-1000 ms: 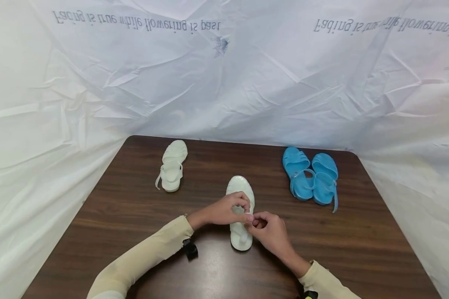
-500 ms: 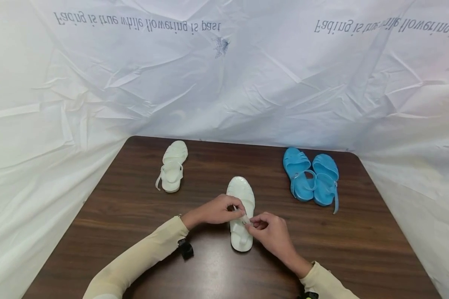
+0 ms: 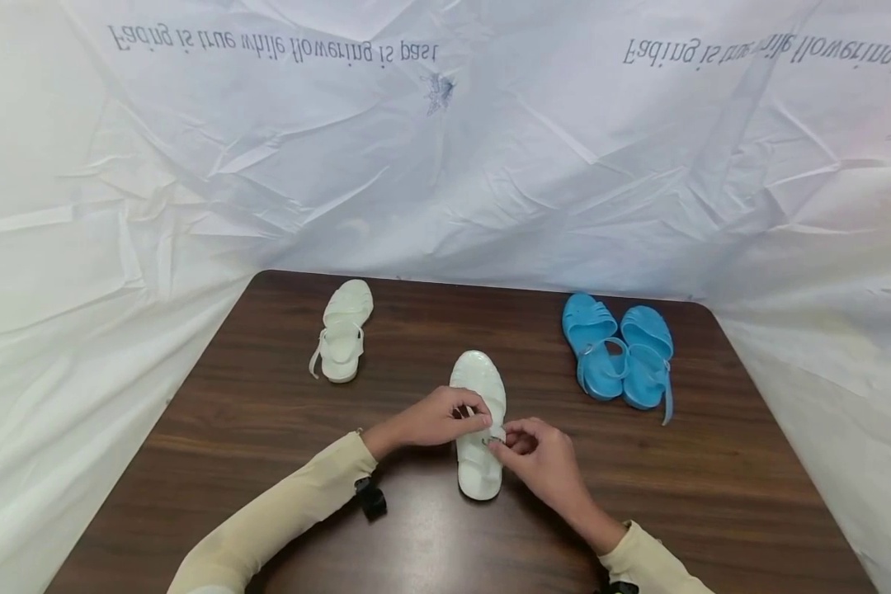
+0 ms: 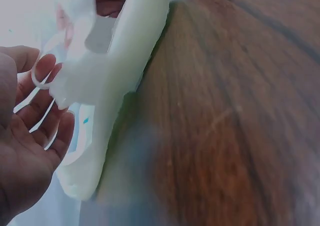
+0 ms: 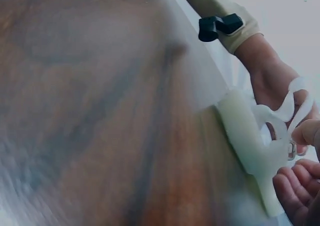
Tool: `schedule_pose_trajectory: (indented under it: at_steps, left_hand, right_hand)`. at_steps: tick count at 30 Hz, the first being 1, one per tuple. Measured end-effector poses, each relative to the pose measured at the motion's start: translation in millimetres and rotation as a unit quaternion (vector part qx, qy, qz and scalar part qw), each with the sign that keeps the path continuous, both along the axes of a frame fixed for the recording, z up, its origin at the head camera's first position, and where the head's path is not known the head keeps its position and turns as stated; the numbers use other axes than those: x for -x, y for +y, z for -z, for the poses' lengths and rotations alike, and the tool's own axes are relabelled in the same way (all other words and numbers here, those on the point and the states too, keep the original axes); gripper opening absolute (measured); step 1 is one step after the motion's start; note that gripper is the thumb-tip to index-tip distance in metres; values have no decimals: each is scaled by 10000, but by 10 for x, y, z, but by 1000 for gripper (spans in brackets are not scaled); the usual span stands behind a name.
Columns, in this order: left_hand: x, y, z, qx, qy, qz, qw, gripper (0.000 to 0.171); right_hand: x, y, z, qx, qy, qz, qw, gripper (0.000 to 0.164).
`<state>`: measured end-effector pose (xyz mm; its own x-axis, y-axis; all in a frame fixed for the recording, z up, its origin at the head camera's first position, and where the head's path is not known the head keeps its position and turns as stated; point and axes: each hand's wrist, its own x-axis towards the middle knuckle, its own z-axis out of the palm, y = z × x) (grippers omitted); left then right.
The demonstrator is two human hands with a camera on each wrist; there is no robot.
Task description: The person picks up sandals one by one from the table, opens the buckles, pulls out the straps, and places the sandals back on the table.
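Note:
A white sandal [image 3: 478, 375] lies on the table, toe pointing away. My left hand [image 3: 436, 417] comes over it from the left, its thumb and index finger pinching the thin looped strap [image 4: 36, 78] at the ankle opening. From the right, my right hand [image 3: 544, 462] pinches the strap by the small metal buckle [image 5: 292, 150], its other fingers curled. In the right wrist view a white strap [image 5: 287, 107] arcs up between both hands. The fingertips of the two hands are a short gap apart above the heel part. Part of the strap is hidden behind the fingers.
Another white sandal [image 3: 347, 305] lies at the back left with its strap loose. Two blue sandals [image 3: 588, 313] lie side by side at the back right. The brown wooden table [image 3: 282, 429] ends at a white sheet [image 3: 445, 181].
Both hands stay over the white sandal. The left hand has drawn slightly left from the right fingertips, and the buckle now shows. The right fingers have shifted slightly at the strap.

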<state>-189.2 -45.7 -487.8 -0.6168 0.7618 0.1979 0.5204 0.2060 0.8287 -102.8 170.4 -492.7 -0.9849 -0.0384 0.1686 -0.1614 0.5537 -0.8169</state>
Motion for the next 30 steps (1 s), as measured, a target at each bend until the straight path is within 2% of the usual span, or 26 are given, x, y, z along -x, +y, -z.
schedule_pose_trajectory:
  at_steps: [5,10,16,19,23,27,30]
  left_hand:
    - [-11,60,-14,-55,95,-1,9999,17]
    - [0,103,-28,-39,75,133,9999,20]
    - [5,90,-32,284,126,144,9994,26]
    - [9,71,-25,370,202,193,9989,25]
    - [27,52,8,426,346,240,9982,22]
    - [56,35,42,551,468,224,9971,20]
    - [69,26,52,647,451,163,9967,20]
  right_hand:
    - [-24,16,-73,307,170,-9,9994,15]
    - [-58,72,-100,119,315,63,9994,11]
    - [-116,214,-111,-231,355,329,9986,7]
    - [-149,294,-118,-452,179,469,9977,7]
    - [-195,384,-120,-651,-302,469,9963,8]
    - [-235,444,-125,-712,-804,274,9938,8]
    - [-253,486,-139,-721,-1089,-24,9914,6]
